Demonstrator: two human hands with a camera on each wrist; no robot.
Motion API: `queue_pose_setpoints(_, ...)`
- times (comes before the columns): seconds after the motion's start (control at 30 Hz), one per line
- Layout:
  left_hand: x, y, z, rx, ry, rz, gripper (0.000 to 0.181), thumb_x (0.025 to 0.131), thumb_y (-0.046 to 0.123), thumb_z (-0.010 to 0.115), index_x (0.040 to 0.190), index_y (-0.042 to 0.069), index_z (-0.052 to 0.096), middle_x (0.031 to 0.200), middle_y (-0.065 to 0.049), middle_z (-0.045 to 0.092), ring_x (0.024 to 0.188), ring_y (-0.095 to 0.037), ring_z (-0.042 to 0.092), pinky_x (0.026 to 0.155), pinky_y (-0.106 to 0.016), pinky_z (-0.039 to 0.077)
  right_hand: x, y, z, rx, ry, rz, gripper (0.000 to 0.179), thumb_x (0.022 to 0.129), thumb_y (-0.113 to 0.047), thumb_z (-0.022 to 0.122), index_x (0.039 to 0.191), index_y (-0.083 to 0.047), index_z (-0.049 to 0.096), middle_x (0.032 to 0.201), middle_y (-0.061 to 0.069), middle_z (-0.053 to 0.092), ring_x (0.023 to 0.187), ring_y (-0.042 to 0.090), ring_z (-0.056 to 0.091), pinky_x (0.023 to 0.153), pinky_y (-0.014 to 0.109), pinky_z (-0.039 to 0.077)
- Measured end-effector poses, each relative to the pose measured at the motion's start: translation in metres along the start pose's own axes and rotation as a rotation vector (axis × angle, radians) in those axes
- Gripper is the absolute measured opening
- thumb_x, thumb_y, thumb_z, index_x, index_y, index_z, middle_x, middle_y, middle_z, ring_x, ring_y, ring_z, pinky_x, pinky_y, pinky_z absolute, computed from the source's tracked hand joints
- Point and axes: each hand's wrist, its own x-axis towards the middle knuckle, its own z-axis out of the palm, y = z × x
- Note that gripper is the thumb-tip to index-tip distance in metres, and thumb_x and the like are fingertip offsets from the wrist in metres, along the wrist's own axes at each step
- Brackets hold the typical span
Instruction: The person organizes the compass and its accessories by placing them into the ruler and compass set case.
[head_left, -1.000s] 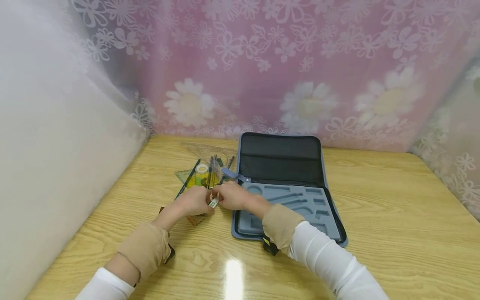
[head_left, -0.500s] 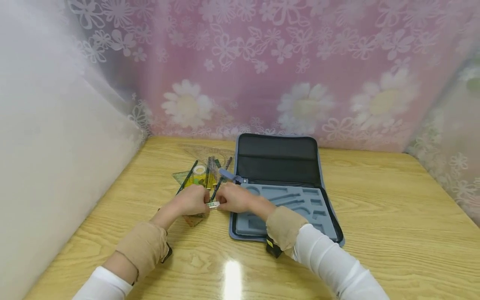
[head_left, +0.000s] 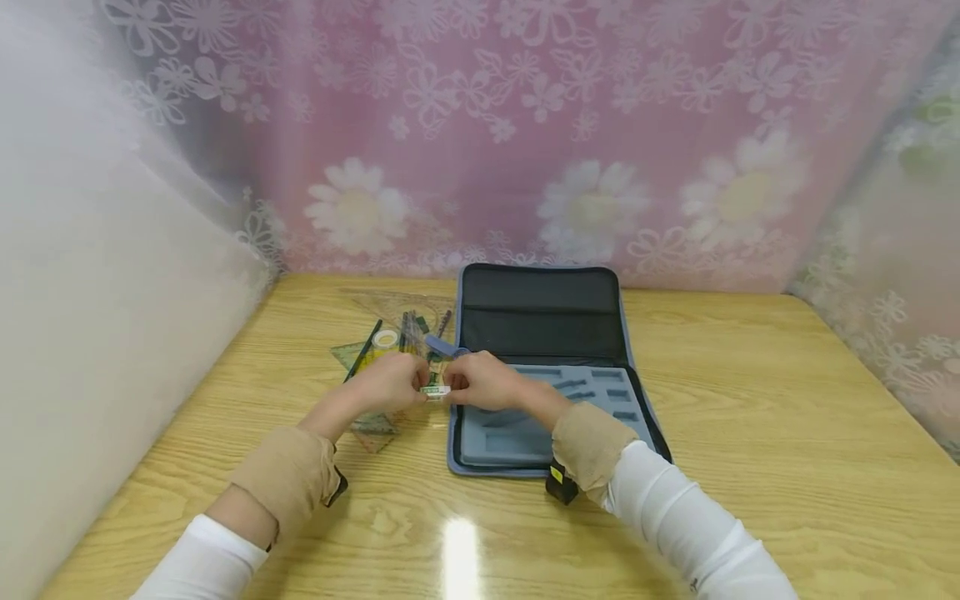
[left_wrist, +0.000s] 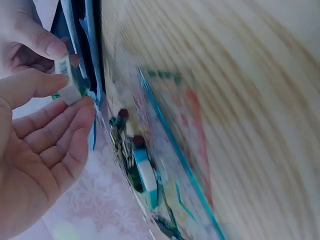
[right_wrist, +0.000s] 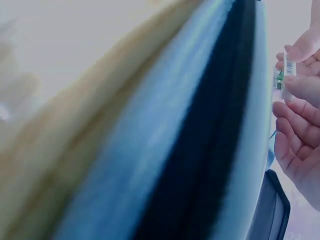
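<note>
Both hands hold a small white block (head_left: 435,391) with a barcode and green print, about the size of an eraser. My left hand (head_left: 388,383) pinches its left end between thumb and fingers. From the other side, my right hand (head_left: 486,381) pinches the opposite end. In the left wrist view, the block's barcode side (left_wrist: 64,69) shows between the two thumbs. The hands meet in front of a pile of drawing tools, at the left edge of an open zip case. Its grey foam insert (head_left: 502,450) has shaped recesses and is partly covered by my right hand and forearm.
The case's black lid (head_left: 540,333) stands raised at the back. Left of it lie dark pencils (head_left: 366,348), a white ring (head_left: 386,338), a clear set square (head_left: 375,298) and a green one (head_left: 345,354). A blue-and-white eraser (left_wrist: 146,175) shows in the left wrist view.
The hands have lifted the block slightly and turned it from slanted to nearly level. My right hand has shifted over the case's left edge. The whole head view has drifted a little.
</note>
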Motion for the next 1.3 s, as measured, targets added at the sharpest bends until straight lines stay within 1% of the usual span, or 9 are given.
queue_pose_setpoints(0.27,0.002,0.004,0.001,0.003,-0.057,0.028,0.018,0.083,0.004,0.066,0.100,-0.001,0.068,0.087,-0.007,0.064,0.070,-0.015,0.058,0.065,-0.030,0.049,-0.002,0.002,0.005,-0.011,-0.019,0.010,0.013,0.087,-0.018,0.066,0.095,-0.008,0.066,0.084,-0.001,0.063,0.073,0.009,0.058,0.066,0.024,0.046)
queue_pose_setpoints(0.4,0.006,0.010,-0.002,-0.001,-0.048,0.057,0.014,0.084,0.005,0.065,0.097,0.001,0.069,0.087,-0.007,0.065,0.069,-0.015,0.058,0.065,-0.030,0.049,-0.010,0.003,-0.002,-0.021,0.003,0.029,0.011,0.087,-0.018,0.066,0.093,-0.009,0.066,0.084,-0.001,0.062,0.073,0.010,0.058,0.064,0.023,0.046)
queue_pose_setpoints(0.5,0.014,0.019,-0.001,0.018,-0.025,0.118,0.009,0.084,0.005,0.065,0.090,0.003,0.070,0.078,-0.004,0.065,0.062,-0.013,0.056,0.058,-0.027,0.047,-0.021,0.006,-0.010,-0.040,0.029,0.042,0.011,0.087,-0.018,0.065,0.095,-0.010,0.065,0.087,-0.001,0.062,0.076,0.011,0.058,0.065,0.024,0.046)
queue_pose_setpoints(0.6,0.027,0.031,0.001,0.021,-0.001,0.172,0.009,0.084,0.006,0.065,0.091,0.003,0.070,0.076,-0.004,0.065,0.058,-0.010,0.055,0.056,-0.025,0.046,-0.037,0.014,-0.020,-0.072,0.066,0.066,0.014,0.088,-0.019,0.064,0.099,-0.010,0.065,0.091,0.000,0.062,0.082,0.014,0.057,0.069,0.026,0.046)
queue_pose_setpoints(0.7,0.043,0.047,0.004,0.008,0.029,0.201,0.016,0.085,0.007,0.064,0.099,0.001,0.068,0.081,-0.005,0.065,0.059,-0.010,0.056,0.059,-0.026,0.048,-0.057,0.025,-0.032,-0.105,0.125,0.092,0.015,0.088,-0.018,0.065,0.100,-0.010,0.065,0.093,0.000,0.061,0.086,0.017,0.056,0.072,0.029,0.046)
queue_pose_setpoints(0.8,0.061,0.065,0.008,0.000,0.073,0.221,0.021,0.087,0.009,0.063,0.106,0.002,0.067,0.085,-0.005,0.065,0.061,-0.009,0.057,0.061,-0.026,0.048,-0.078,0.038,-0.046,-0.131,0.195,0.108,0.014,0.087,-0.017,0.065,0.099,-0.009,0.065,0.091,0.001,0.061,0.085,0.018,0.056,0.072,0.030,0.047)
queue_pose_setpoints(1.0,0.097,0.105,0.019,-0.029,0.165,0.281,0.021,0.088,0.014,0.064,0.105,0.003,0.067,0.088,-0.005,0.066,0.067,-0.011,0.059,0.065,-0.026,0.048,-0.121,0.066,-0.073,-0.166,0.308,0.115,0.015,0.084,-0.012,0.068,0.097,-0.006,0.067,0.089,0.003,0.063,0.081,0.019,0.058,0.071,0.032,0.049)
queue_pose_setpoints(1.13,0.117,0.126,0.030,-0.034,0.173,0.292,0.020,0.087,0.017,0.066,0.103,0.005,0.069,0.090,-0.005,0.067,0.073,-0.012,0.061,0.068,-0.025,0.049,-0.144,0.081,-0.082,-0.148,0.315,0.151,0.015,0.084,-0.010,0.068,0.097,-0.003,0.067,0.089,0.005,0.064,0.080,0.020,0.060,0.071,0.035,0.049)
queue_pose_setpoints(1.3,0.141,0.146,0.044,0.015,0.146,0.280,0.018,0.087,0.017,0.066,0.101,0.007,0.069,0.090,-0.002,0.066,0.072,-0.011,0.060,0.065,-0.023,0.047,-0.163,0.097,-0.085,-0.128,0.313,0.206,0.013,0.084,-0.008,0.068,0.095,-0.002,0.067,0.088,0.006,0.063,0.080,0.022,0.059,0.073,0.042,0.049)
